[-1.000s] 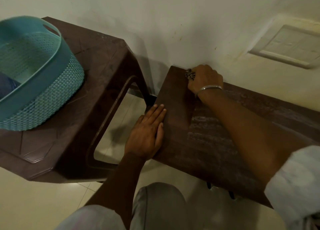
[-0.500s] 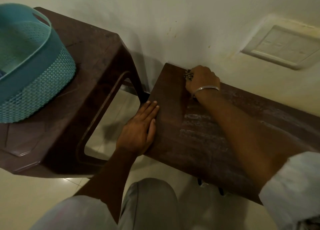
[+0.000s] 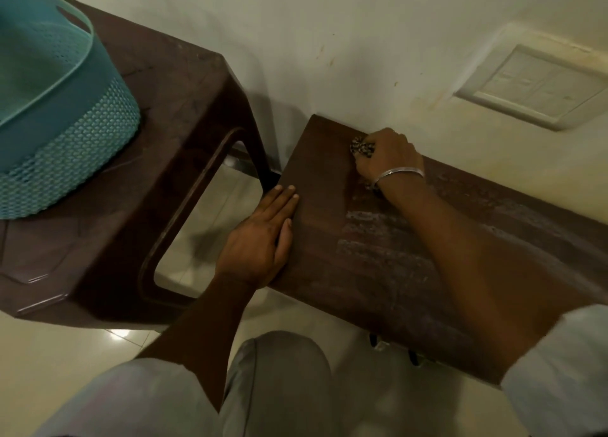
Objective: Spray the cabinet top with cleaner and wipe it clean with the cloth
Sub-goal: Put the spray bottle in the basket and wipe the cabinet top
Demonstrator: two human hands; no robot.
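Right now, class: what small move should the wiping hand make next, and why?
Probably draw the right hand and its cloth back from the wall-side corner across the cabinet top, since whitish streaks remain there.

Cloth (image 3: 361,147) mostly hidden under right hand (image 3: 388,155).

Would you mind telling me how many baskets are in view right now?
1. The teal basket sits on the brown plastic stool at the left, cut off by the frame edge. Others could be out of frame.
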